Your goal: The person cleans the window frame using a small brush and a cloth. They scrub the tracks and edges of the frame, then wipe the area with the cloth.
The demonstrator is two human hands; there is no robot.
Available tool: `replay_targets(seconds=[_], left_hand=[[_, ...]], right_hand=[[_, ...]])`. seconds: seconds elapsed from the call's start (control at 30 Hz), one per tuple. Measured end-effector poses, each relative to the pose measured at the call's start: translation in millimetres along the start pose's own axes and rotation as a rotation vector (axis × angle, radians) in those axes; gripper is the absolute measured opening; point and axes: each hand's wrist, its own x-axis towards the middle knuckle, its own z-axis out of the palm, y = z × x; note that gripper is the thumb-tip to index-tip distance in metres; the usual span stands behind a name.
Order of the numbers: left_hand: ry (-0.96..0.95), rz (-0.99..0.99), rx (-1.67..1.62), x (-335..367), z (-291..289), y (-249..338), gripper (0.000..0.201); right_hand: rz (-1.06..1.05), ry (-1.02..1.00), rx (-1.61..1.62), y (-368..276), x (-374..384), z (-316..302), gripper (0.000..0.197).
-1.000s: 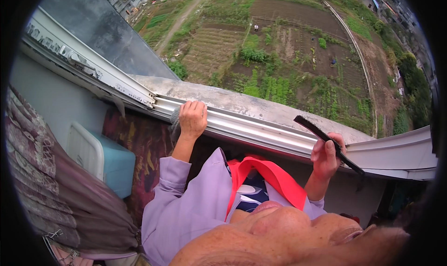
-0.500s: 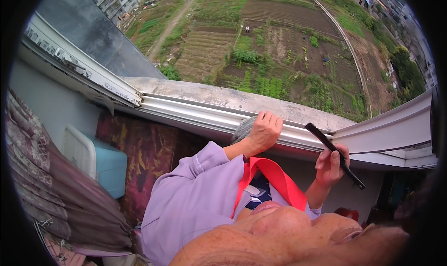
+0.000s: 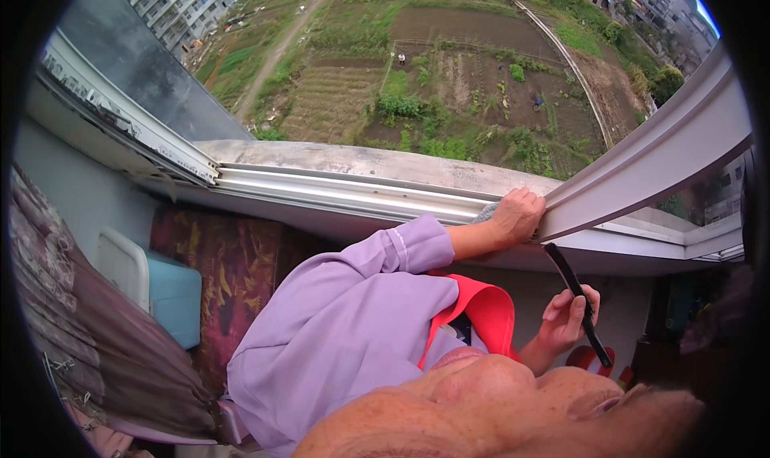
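Note:
My left hand (image 3: 517, 216) is closed over a grey cloth (image 3: 486, 212) on the white window track (image 3: 361, 196). Its fingers are against the near end of the white sash frame (image 3: 642, 161), and most of the cloth is hidden under the palm. Lower and to the right, my right hand (image 3: 568, 317) grips a slim black brush (image 3: 575, 285) by its middle. The brush is held in the air, tilted, its upper end just below the corner of the sash.
Beyond the opening lie a weathered concrete ledge (image 3: 337, 156) and garden plots far below. A dark glass pane (image 3: 152, 65) is at the left. Indoors are a pale blue bin (image 3: 174, 297) with a white rim, a patterned curtain (image 3: 88, 322) and a red-and-gold patterned surface (image 3: 233, 273).
My left hand has slid right along the track with the cloth, up to the sash frame. My right hand, still holding the brush, is slightly lower. The view has shifted a little.

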Motion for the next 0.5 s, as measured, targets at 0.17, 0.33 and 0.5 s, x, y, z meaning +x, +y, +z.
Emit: replay_targets(seconds=[0.17,0.33,0.5], left_hand=[[-0.145,-0.579,-0.745,9.6,-39.1,13.1,0.025],[-0.171,-0.436,-0.996,-1.3,-86.7,29.3,0.025],[-0.386,-0.12,-1.018,-9.6,-147.6,46.1,0.019]], right_hand=[[-0.03,0.056,-0.025,-9.8,-12.1,-17.9,0.023],[-0.047,0.182,-0.032,-3.4,-6.7,-7.4,0.023],[-0.107,0.19,-0.163,35.2,11.2,30.3,0.024]])
